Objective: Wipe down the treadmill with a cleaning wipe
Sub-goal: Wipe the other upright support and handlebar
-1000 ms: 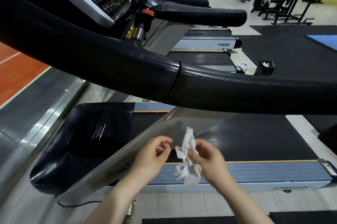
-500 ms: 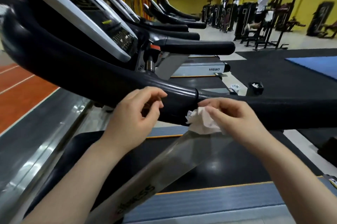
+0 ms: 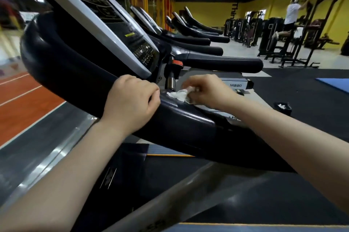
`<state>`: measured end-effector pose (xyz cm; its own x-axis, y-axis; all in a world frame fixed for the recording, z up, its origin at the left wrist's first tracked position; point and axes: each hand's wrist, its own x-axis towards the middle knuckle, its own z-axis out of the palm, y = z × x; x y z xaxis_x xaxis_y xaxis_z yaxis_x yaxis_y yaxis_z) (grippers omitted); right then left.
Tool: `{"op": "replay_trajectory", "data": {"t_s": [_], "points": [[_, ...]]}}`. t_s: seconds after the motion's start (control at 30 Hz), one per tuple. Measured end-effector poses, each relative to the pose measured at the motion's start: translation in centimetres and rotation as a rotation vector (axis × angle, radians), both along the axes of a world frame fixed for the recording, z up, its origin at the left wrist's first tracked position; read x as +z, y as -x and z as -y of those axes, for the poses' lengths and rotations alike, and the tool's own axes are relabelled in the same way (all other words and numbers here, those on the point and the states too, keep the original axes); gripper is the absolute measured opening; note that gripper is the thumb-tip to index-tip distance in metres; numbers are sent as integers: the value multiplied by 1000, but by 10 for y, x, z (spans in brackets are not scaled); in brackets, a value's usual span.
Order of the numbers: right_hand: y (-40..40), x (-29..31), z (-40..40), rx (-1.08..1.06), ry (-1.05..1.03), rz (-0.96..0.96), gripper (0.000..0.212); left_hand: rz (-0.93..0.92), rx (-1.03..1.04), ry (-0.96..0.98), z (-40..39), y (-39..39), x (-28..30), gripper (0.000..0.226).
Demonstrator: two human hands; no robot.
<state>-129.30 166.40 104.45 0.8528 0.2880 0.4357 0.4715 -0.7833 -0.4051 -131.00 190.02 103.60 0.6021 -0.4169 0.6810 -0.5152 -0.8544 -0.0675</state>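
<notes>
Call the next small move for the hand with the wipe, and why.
Probably drag the wipe along the black handrail toward the person. The right hand pinches the crumpled wipe against the rail's top just past the left hand, which grips the rail and steadies it. The glossy stretch nearer the camera lies open ahead of the wipe.

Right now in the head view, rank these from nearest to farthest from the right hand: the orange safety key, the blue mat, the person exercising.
From the right hand:
1. Orange safety key, just up-left, on the console post.
2. Blue mat, on the floor far right.
3. Person exercising, across the room, upper right.
</notes>
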Motion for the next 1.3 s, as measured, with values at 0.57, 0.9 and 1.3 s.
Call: {"op": "replay_trajectory", "data": {"t_s": [0.57,0.9,1.3], "points": [[-217,1,-43,186,456,-73,20,107,67,148,14,-9,-11,33],[-121,-4,-8,857,137,59,19,38,129,126,15,-5,-9,35],[-248,-59,12,68,-220,-61,8,-512,252,-132,48,-25,45,52]]}}
